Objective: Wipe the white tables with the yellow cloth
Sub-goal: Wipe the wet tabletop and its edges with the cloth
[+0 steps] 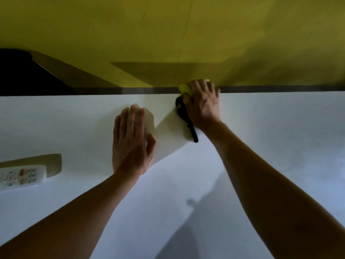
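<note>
A white table (pixel 270 139) fills the lower part of the head view. At its far edge my right hand (pixel 202 103) lies over the yellow cloth (pixel 183 89), fingers bent around it, and only a small bunch of cloth shows at the fingertips. A black strap or handle (pixel 186 119) sticks out beside the right wrist toward me. My left hand (pixel 131 141) rests flat on the table top with straight fingers, a short way left of the right hand.
A white remote control (pixel 21 176) with coloured buttons lies near the table's left edge. Behind the table runs a dark strip (pixel 112 90) below a yellow-green wall (pixel 186 34). A dark object (pixel 22 71) stands at the far left.
</note>
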